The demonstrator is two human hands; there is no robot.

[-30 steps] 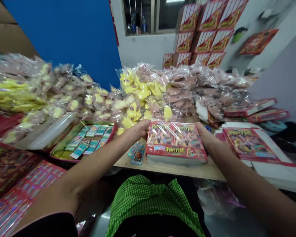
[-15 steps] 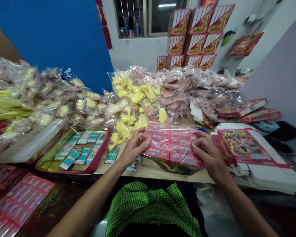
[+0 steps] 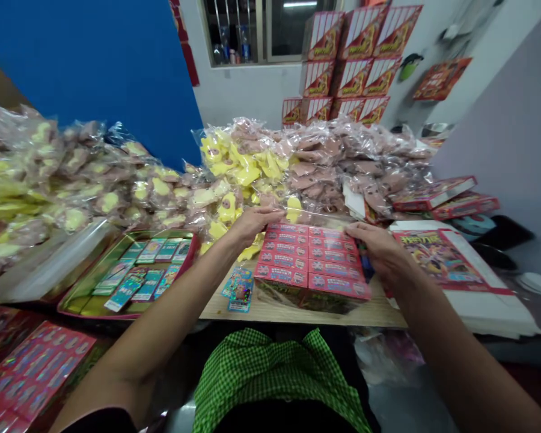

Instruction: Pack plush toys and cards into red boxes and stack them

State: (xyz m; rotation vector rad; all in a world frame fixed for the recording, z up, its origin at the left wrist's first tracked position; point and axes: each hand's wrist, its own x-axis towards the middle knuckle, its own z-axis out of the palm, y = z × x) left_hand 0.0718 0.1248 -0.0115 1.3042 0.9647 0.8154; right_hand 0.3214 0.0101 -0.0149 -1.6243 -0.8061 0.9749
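Left hand (image 3: 252, 224) and right hand (image 3: 379, 249) both open, pressing on the clear plastic film (image 3: 315, 219) over a stack of red boxes (image 3: 311, 264) (sitting on a wooden worktop (image 3: 383, 313))

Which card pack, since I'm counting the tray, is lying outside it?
The blue one with a cartoon figure, lying on the wooden table below the left hand; the other packs sit inside the red-rimmed tray.

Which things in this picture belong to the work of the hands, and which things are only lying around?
With the work: left hand and right hand, on the clear plastic film around a block of red boxes.

Lying around: tray of teal cards, bagged yellow-and-pink toys, stacked cartons.
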